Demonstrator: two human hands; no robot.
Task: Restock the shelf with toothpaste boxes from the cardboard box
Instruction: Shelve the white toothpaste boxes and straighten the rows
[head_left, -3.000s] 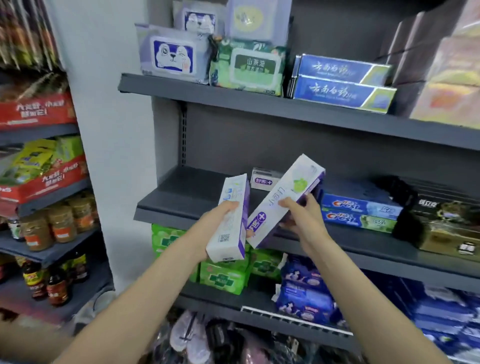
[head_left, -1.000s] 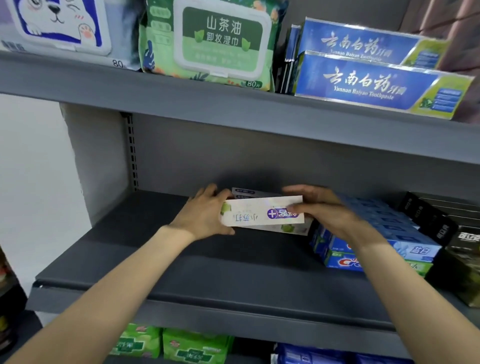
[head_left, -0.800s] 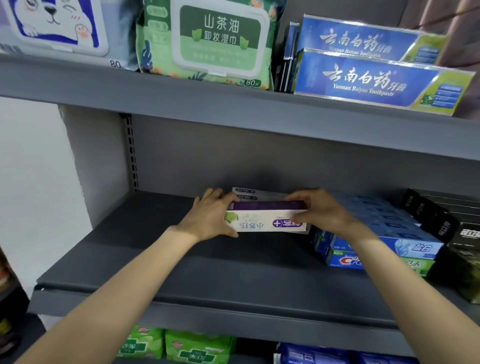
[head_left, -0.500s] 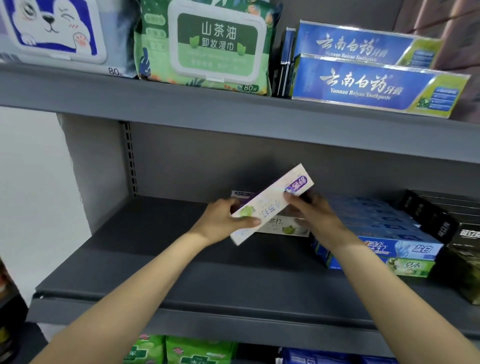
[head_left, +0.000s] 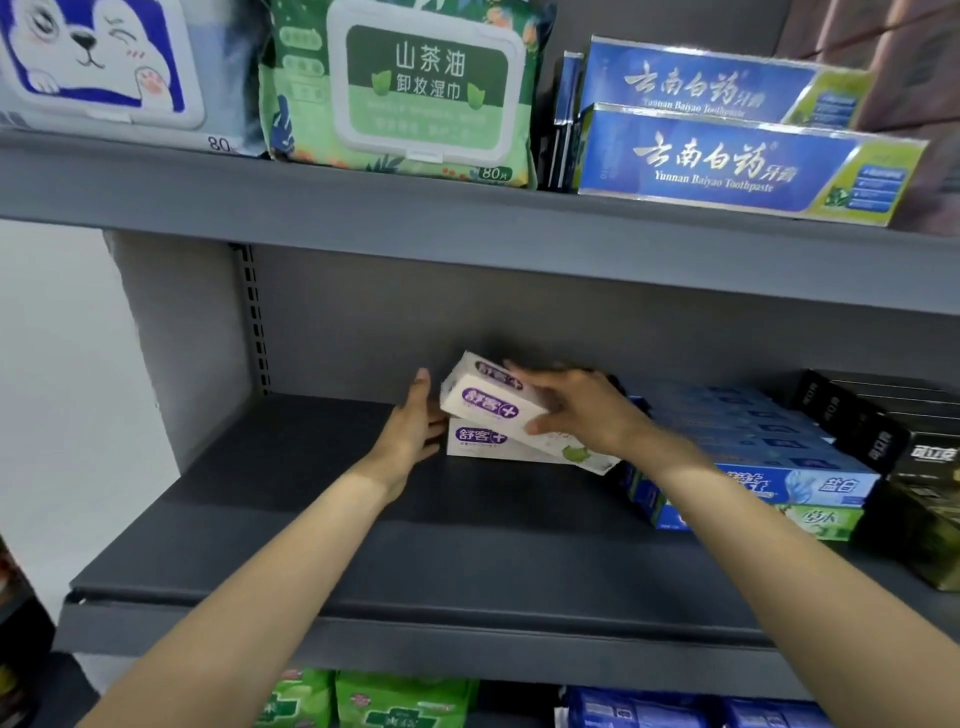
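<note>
Head: toothpaste box (head_left: 488, 402) now end-on

I count three white-and-purple toothpaste boxes (head_left: 488, 405), two Yunnan Baiyao boxes (head_left: 727, 161) at one o'clock, two wipe packs (head_left: 410, 88) at twelve.

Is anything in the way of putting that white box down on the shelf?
Nothing blocks it. The tilted white box, held by the right hand, is going onto another white box already lying there.

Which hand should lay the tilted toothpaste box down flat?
The right hand, probably: it already grips the tilted white toothpaste box from above. The left hand only touches its end with open fingers.
</note>
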